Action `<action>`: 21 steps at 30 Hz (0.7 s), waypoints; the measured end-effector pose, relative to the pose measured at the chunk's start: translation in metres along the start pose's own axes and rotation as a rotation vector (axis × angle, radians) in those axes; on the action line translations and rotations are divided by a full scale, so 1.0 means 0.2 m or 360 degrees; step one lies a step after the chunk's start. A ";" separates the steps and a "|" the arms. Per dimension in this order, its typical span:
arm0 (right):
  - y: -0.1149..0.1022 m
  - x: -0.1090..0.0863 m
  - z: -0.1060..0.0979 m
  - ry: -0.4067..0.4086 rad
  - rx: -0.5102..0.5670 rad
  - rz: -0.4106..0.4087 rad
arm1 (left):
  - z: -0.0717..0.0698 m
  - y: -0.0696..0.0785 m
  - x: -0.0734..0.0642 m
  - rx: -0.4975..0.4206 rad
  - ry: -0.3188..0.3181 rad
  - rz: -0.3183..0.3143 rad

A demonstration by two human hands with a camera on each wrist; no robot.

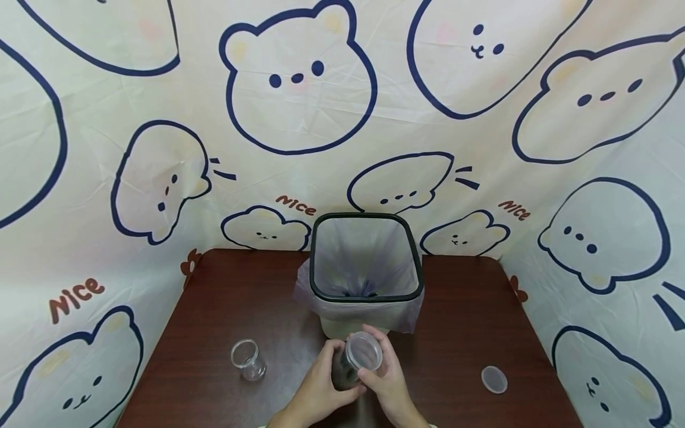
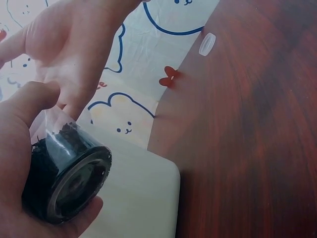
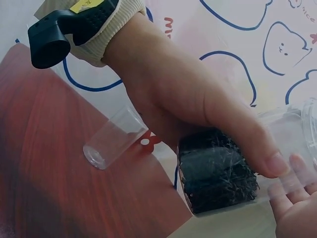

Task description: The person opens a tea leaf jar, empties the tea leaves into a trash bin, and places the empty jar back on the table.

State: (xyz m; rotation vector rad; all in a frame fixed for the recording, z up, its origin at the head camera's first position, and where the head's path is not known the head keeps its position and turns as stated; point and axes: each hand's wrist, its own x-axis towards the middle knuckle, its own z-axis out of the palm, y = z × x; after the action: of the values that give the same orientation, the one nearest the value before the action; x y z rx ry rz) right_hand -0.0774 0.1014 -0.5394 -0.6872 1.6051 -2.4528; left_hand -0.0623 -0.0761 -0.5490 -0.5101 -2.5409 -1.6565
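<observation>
Between both hands is a clear jar (image 1: 342, 370) with dark, dry shreds like tea leaves in its lower part. My left hand (image 1: 320, 383) grips its body, thumb along the side. At the upper end my right hand (image 1: 392, 383) holds the rim, fingers on the far side and thumb on the near side. The left wrist view shows the jar's round base (image 2: 81, 183) facing the camera, the jar tilted. In the right wrist view the dark shreds (image 3: 215, 176) fill the base end, while the part toward the rim is see-through.
A bin (image 1: 366, 300) lined with a purple bag stands just beyond the hands. An uncovered clear cup (image 1: 248, 359) is on the brown table (image 1: 449, 333) at left. A translucent round lid (image 1: 494, 379) lies at right. Patterned cloth (image 1: 299, 119) hangs around the table.
</observation>
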 end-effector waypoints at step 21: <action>0.00 0.00 0.04 0.0165 -0.0128 0.0056 | 0.01 -0.01 -0.01 0.0034 0.0006 0.0001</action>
State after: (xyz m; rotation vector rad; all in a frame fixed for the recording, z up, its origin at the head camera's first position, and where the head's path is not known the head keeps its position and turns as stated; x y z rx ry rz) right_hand -0.0730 0.0943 -0.5367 -0.5454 1.7457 -2.4482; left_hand -0.0607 -0.0751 -0.5517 -0.5052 -2.5524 -1.6270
